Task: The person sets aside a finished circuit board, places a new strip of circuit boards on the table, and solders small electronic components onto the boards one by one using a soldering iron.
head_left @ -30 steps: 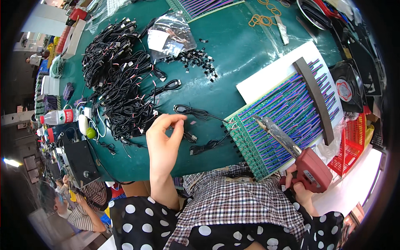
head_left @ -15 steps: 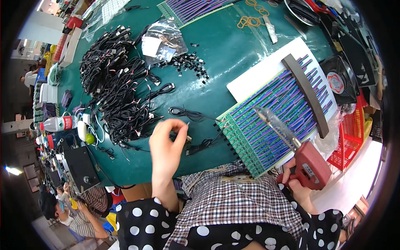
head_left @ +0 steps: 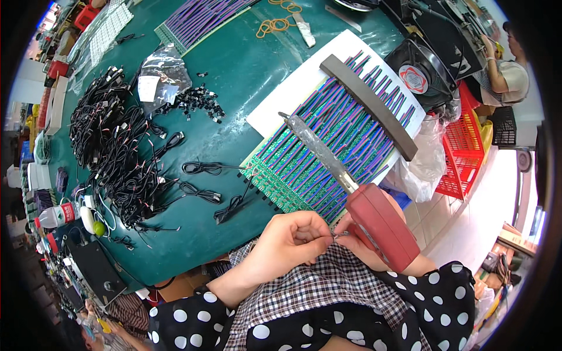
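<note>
A dark red soldering gun (head_left: 383,225) is held in my right hand (head_left: 362,248); its long barrel reaches up-left over a green circuit-board panel (head_left: 275,186) with rows of purple-blue wires (head_left: 336,131). My left hand (head_left: 295,240) is closed in a pinch. Its fingertips meet those of my right hand just below the panel's near edge, with a tiny dark piece between them, too small to make out. Black cables (head_left: 202,168) lie by the panel's left edge, some reaching its corner. A dark curved bar (head_left: 374,105) rests across the wires.
A large heap of black cables (head_left: 111,134) covers the table's left side. Beside it lie a clear plastic bag (head_left: 167,73) and small black parts (head_left: 199,102). A fan (head_left: 418,73) and a red basket (head_left: 459,146) stand at the right. Another person (head_left: 506,76) is at the far right.
My left hand has moved right, away from the cables, to meet my right hand. The soldering gun has shifted left in view and turned. The view itself has swung right.
</note>
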### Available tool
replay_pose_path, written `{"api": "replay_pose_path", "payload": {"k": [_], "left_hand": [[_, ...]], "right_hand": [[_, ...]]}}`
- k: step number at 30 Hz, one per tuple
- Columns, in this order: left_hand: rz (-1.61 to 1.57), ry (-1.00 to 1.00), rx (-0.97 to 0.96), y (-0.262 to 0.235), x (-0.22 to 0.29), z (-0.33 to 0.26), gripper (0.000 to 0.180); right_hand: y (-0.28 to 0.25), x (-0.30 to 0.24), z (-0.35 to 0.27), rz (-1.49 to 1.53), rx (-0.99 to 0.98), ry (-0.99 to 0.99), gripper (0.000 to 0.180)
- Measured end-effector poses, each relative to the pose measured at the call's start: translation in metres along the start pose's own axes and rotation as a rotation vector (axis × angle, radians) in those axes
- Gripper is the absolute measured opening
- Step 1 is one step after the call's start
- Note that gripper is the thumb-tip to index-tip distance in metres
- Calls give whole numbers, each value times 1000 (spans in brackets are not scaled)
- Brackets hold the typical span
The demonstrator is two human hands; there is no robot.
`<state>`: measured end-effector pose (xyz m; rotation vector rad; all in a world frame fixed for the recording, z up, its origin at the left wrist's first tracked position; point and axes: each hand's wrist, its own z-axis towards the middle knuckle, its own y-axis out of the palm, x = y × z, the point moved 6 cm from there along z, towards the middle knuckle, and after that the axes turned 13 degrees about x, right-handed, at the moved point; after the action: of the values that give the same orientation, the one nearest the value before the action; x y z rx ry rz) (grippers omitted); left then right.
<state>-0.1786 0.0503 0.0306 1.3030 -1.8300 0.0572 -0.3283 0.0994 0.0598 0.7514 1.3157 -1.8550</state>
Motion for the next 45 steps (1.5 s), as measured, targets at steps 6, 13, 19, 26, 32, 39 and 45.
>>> {"api": "replay_pose_path", "payload": {"k": [6, 13, 19, 26, 32, 39, 45], "left_hand": [[-76, 100, 61, 2, -1, 0, 8], [-7, 269, 186, -1, 1, -9, 4], [12, 281, 233, -2, 1, -7, 4], [166, 384, 347, -3, 3, -7, 5], [363, 528, 431, -4, 23, -19, 9], [570, 606, 922, -62, 54, -19, 9], [891, 616, 972, -70, 59, -3, 11]], "right_hand": [[9, 10, -4, 506, -4, 534, 56], [3, 9, 5, 717, 95, 756, 42], [8, 4, 5, 625, -13, 640, 47], [13, 8, 2, 720, 3, 755, 42], [18, 11, 1, 640, -68, 660, 51], [-12, 36, -8, 457, -118, 515, 72], [-12, 59, -41, 453, -79, 758, 73]]}}
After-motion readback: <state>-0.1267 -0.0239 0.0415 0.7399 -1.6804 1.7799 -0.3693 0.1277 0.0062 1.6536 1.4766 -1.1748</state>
